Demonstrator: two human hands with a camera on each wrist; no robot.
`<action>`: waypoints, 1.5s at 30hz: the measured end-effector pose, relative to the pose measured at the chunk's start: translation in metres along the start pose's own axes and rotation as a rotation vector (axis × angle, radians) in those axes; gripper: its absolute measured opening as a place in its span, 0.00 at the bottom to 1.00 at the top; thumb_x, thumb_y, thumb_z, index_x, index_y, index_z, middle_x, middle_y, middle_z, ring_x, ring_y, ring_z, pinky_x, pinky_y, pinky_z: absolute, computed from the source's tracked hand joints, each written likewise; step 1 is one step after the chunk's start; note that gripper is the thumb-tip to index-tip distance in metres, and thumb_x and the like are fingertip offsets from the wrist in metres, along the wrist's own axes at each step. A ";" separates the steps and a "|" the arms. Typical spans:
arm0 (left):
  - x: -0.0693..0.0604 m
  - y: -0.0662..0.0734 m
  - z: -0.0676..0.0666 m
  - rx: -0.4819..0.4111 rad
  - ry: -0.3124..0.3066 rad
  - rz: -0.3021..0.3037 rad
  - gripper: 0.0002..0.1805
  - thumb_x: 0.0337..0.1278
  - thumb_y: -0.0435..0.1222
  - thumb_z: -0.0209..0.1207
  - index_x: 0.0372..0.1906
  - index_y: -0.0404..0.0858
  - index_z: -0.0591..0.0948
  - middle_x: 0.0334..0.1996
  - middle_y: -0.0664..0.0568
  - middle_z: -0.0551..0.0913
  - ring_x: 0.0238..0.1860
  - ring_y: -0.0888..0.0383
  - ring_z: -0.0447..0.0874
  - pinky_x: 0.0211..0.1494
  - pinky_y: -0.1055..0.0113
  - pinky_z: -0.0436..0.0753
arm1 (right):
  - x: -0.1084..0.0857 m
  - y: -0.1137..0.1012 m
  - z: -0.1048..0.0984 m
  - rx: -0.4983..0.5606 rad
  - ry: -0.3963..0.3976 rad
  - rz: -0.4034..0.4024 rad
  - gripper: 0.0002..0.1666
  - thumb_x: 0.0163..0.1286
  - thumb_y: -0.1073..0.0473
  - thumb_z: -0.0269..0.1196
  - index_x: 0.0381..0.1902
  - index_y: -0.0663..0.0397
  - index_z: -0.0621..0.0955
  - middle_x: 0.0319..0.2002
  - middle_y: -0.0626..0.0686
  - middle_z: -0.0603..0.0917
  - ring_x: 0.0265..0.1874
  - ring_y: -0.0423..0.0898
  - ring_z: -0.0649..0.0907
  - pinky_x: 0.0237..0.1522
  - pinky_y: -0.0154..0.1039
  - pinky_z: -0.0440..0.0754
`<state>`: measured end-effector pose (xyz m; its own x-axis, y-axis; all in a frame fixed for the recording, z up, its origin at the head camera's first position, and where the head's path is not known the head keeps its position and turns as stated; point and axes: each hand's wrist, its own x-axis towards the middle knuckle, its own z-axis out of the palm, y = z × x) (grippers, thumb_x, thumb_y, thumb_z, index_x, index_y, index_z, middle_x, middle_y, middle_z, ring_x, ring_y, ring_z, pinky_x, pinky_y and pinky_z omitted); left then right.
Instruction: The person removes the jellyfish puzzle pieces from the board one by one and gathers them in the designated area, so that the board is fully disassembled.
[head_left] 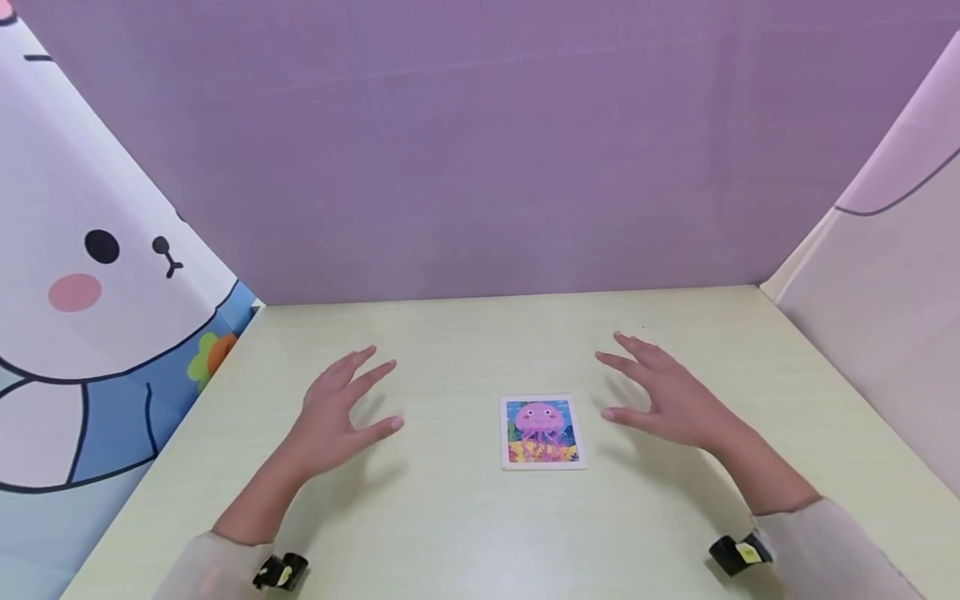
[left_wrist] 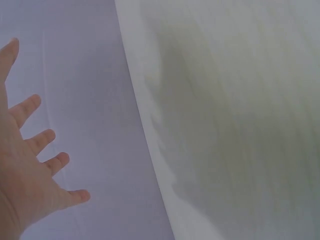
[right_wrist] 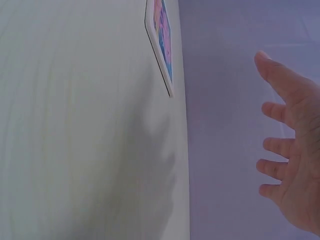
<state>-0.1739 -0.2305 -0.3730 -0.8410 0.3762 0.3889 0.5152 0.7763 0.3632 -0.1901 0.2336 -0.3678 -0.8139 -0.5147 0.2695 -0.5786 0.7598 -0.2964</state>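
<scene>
Across the far side stood a purple backdrop [head_left: 480, 150], and before it spread the pale tabletop [head_left: 457, 533]. That looked like the pre-contact stage! Left hand [head_left: 336, 412] and right hand [head_left: 670, 396] hovered apart, fingers splayed wide, thumbs pointing inward, holding nothing. Between them, closer to the right one, lay the jellyfish picture card [head_left: 543, 432]; lifting it would call for an edge pinch.

My L hand [head_left: 333, 417] & R hand [head_left: 675, 400] are up over the table [head_left: 442, 533], fingers spread. Btwn them, nearer my R, lies a card [head_left: 543, 432] w/ a pink jellyfish pic. Purple wall [head_left: 487, 150] at back, cartoon face [head_left: 142, 321] on L wall [head_left: 45, 529].
</scene>
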 end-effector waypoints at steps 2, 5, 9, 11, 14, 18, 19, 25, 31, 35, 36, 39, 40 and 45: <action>0.002 0.003 0.001 -0.016 0.002 0.007 0.38 0.52 0.53 0.67 0.69 0.48 0.71 0.72 0.45 0.61 0.72 0.39 0.53 0.63 0.31 0.54 | 0.002 -0.004 0.001 0.015 -0.012 -0.002 0.44 0.62 0.36 0.66 0.72 0.45 0.68 0.74 0.60 0.58 0.71 0.64 0.58 0.64 0.66 0.60; 0.004 0.007 0.002 -0.046 -0.001 0.010 0.38 0.51 0.53 0.68 0.68 0.48 0.72 0.72 0.46 0.61 0.71 0.41 0.54 0.62 0.32 0.55 | 0.005 -0.009 0.003 0.049 -0.030 -0.006 0.45 0.61 0.35 0.66 0.72 0.44 0.68 0.74 0.59 0.58 0.71 0.63 0.58 0.64 0.66 0.61; 0.006 0.013 0.004 -0.100 -0.021 -0.006 0.38 0.51 0.53 0.69 0.68 0.50 0.73 0.72 0.49 0.61 0.71 0.43 0.55 0.63 0.33 0.56 | 0.009 -0.017 0.005 0.109 -0.057 -0.005 0.45 0.60 0.36 0.68 0.71 0.43 0.69 0.75 0.57 0.58 0.71 0.61 0.59 0.63 0.64 0.64; 0.007 0.015 0.006 -0.126 -0.035 -0.017 0.38 0.50 0.54 0.69 0.68 0.52 0.73 0.72 0.50 0.61 0.71 0.44 0.54 0.64 0.34 0.56 | 0.010 -0.020 0.006 0.137 -0.072 -0.004 0.45 0.59 0.37 0.69 0.71 0.42 0.69 0.75 0.57 0.58 0.71 0.61 0.59 0.63 0.64 0.65; 0.009 0.019 0.008 -0.163 -0.047 -0.020 0.38 0.50 0.54 0.69 0.68 0.51 0.73 0.72 0.50 0.61 0.71 0.43 0.54 0.64 0.34 0.57 | 0.012 -0.025 0.008 0.179 -0.089 -0.007 0.44 0.57 0.40 0.71 0.70 0.41 0.70 0.74 0.57 0.59 0.71 0.61 0.60 0.62 0.63 0.66; 0.012 0.024 0.012 -0.196 -0.061 -0.014 0.38 0.50 0.53 0.69 0.68 0.50 0.73 0.71 0.49 0.62 0.71 0.43 0.54 0.63 0.35 0.59 | 0.015 -0.029 0.013 0.226 -0.092 -0.033 0.42 0.56 0.44 0.73 0.68 0.44 0.73 0.71 0.58 0.64 0.69 0.61 0.63 0.61 0.64 0.67; 0.013 0.025 0.014 -0.203 -0.066 -0.013 0.38 0.50 0.54 0.69 0.68 0.50 0.73 0.71 0.48 0.62 0.71 0.43 0.54 0.63 0.35 0.59 | 0.016 -0.030 0.015 0.240 -0.093 -0.039 0.41 0.56 0.45 0.74 0.67 0.45 0.74 0.71 0.59 0.65 0.68 0.61 0.63 0.61 0.63 0.67; 0.017 0.033 0.021 -0.243 -0.113 -0.023 0.38 0.50 0.55 0.69 0.68 0.52 0.73 0.71 0.49 0.62 0.71 0.45 0.55 0.62 0.35 0.62 | 0.022 -0.036 0.023 0.307 -0.145 -0.050 0.34 0.57 0.50 0.74 0.62 0.50 0.79 0.65 0.61 0.71 0.63 0.63 0.68 0.57 0.59 0.73; 0.022 0.042 0.030 -0.268 -0.173 -0.009 0.39 0.49 0.56 0.69 0.68 0.52 0.73 0.70 0.49 0.63 0.70 0.44 0.56 0.61 0.36 0.65 | 0.028 -0.037 0.032 0.321 -0.200 -0.065 0.32 0.56 0.53 0.75 0.59 0.53 0.81 0.63 0.62 0.72 0.60 0.61 0.72 0.55 0.56 0.75; 0.026 0.045 0.037 -0.290 -0.222 -0.016 0.38 0.48 0.55 0.70 0.67 0.52 0.74 0.69 0.49 0.65 0.70 0.45 0.57 0.62 0.38 0.66 | 0.032 -0.038 0.038 0.309 -0.233 -0.082 0.30 0.55 0.54 0.75 0.57 0.54 0.83 0.59 0.60 0.75 0.58 0.59 0.72 0.56 0.56 0.74; 0.027 0.047 0.038 -0.298 -0.240 -0.023 0.38 0.48 0.55 0.70 0.67 0.53 0.74 0.69 0.50 0.65 0.70 0.46 0.57 0.62 0.39 0.66 | 0.033 -0.038 0.040 0.309 -0.243 -0.083 0.30 0.55 0.54 0.75 0.56 0.54 0.83 0.59 0.60 0.75 0.58 0.59 0.72 0.56 0.56 0.74; 0.030 0.049 0.043 -0.327 -0.292 -0.025 0.38 0.47 0.56 0.70 0.67 0.54 0.75 0.69 0.51 0.66 0.70 0.47 0.57 0.63 0.41 0.67 | 0.036 -0.038 0.044 0.289 -0.268 -0.086 0.31 0.54 0.53 0.76 0.56 0.53 0.83 0.56 0.57 0.76 0.57 0.57 0.72 0.56 0.56 0.74; 0.031 0.050 0.045 -0.337 -0.309 -0.023 0.38 0.47 0.56 0.70 0.66 0.53 0.75 0.69 0.51 0.66 0.70 0.47 0.57 0.64 0.41 0.66 | 0.037 -0.039 0.046 0.277 -0.274 -0.086 0.31 0.54 0.52 0.76 0.56 0.52 0.83 0.56 0.56 0.77 0.56 0.57 0.73 0.56 0.56 0.73; 0.038 0.053 0.052 -0.363 -0.360 0.004 0.36 0.48 0.54 0.71 0.65 0.51 0.77 0.68 0.51 0.67 0.69 0.47 0.58 0.65 0.43 0.66 | 0.042 -0.040 0.051 0.236 -0.315 -0.076 0.33 0.53 0.51 0.77 0.58 0.51 0.82 0.55 0.55 0.77 0.55 0.55 0.73 0.55 0.54 0.73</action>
<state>-0.1870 -0.1486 -0.3831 -0.8097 0.5787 0.0976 0.4889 0.5730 0.6577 -0.2036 0.1609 -0.3913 -0.7232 -0.6904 0.0153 -0.6039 0.6216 -0.4989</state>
